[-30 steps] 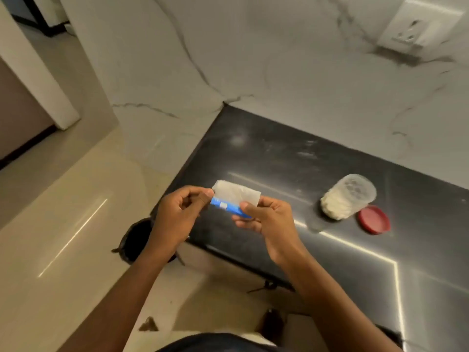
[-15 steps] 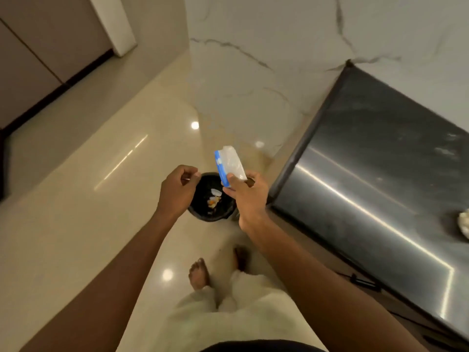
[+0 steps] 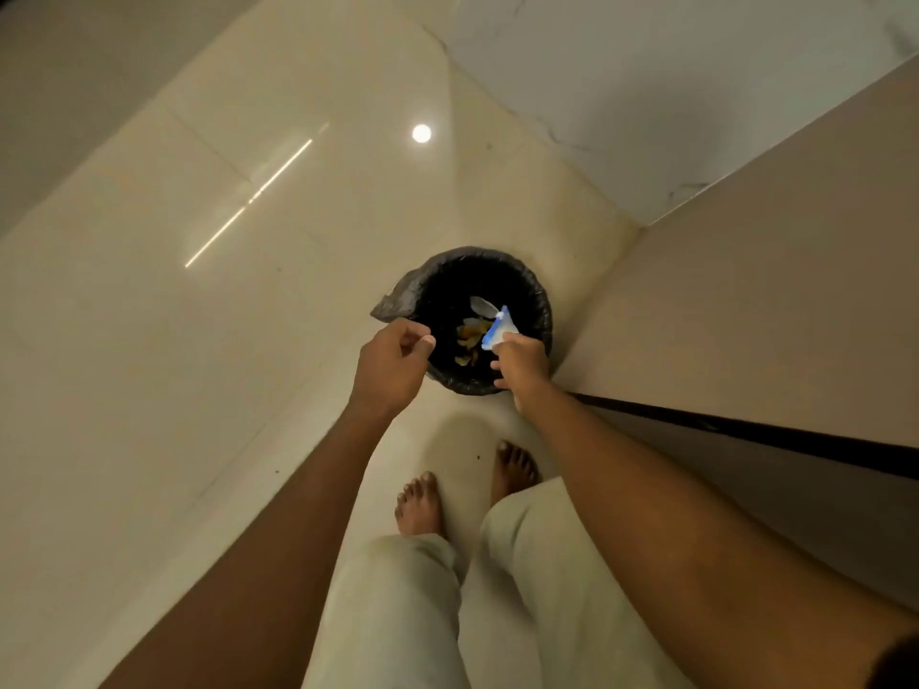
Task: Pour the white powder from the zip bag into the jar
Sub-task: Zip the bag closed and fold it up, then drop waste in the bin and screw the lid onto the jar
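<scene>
My right hand [image 3: 522,363] pinches the flattened zip bag [image 3: 497,328] with its blue zip strip, holding it over the open mouth of a black-lined waste bin [image 3: 539,310] on the floor. My left hand [image 3: 393,368] hovers by the bin's left rim with fingers curled and nothing in them. The jar and its lid are out of view.
The bin holds scraps of rubbish. A beige cabinet front [image 3: 746,300] with a dark counter edge [image 3: 746,430] runs along the right. My bare feet [image 3: 420,504] stand on the glossy cream floor tiles just behind the bin.
My view swung from the counter down to the floor. My left hand let go of the bag; my right hand carried it down over the bin.
</scene>
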`<state>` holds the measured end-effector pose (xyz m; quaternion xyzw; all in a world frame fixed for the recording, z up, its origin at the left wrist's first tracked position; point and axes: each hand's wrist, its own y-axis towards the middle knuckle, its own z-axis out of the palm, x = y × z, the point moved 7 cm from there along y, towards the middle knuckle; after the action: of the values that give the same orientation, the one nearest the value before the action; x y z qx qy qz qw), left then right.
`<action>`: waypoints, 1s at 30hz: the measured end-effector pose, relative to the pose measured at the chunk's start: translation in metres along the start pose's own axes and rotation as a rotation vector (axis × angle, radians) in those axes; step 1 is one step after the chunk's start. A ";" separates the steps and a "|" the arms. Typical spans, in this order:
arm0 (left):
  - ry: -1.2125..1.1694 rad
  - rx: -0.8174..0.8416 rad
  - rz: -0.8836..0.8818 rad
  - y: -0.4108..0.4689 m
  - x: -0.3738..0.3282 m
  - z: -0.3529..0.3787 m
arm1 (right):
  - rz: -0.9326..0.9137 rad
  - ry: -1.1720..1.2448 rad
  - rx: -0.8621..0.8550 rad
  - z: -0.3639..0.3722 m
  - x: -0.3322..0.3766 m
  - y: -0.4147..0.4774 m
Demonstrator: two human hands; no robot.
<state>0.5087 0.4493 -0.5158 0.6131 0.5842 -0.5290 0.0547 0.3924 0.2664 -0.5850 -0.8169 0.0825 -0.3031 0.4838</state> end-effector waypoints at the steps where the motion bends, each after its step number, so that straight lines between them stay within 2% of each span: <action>1: 0.006 0.004 -0.001 0.013 0.016 0.008 | 0.068 0.026 0.039 0.013 -0.010 0.021; 3: 0.027 0.016 0.005 0.034 0.040 0.020 | 0.158 0.091 0.128 0.036 -0.025 0.054; 7: 0.082 0.027 0.016 0.057 0.073 0.035 | 0.065 0.028 0.209 0.058 -0.032 0.096; 12: 0.109 0.045 0.017 0.022 0.058 0.024 | 0.007 0.055 0.211 0.045 -0.023 0.058; 20: 0.091 0.063 0.102 -0.135 -0.076 -0.055 | -0.083 0.117 0.115 -0.048 0.009 -0.133; 26: 0.044 0.065 0.239 -0.235 -0.194 -0.098 | -0.314 0.108 0.144 -0.127 0.063 -0.300; 30: -0.048 0.055 0.324 -0.280 -0.250 -0.098 | -0.456 0.111 0.201 -0.171 0.076 -0.381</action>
<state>0.4096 0.4390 -0.1414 0.6879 0.4617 -0.5432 0.1364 0.2945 0.3051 -0.1741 -0.7442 -0.1082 -0.4554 0.4765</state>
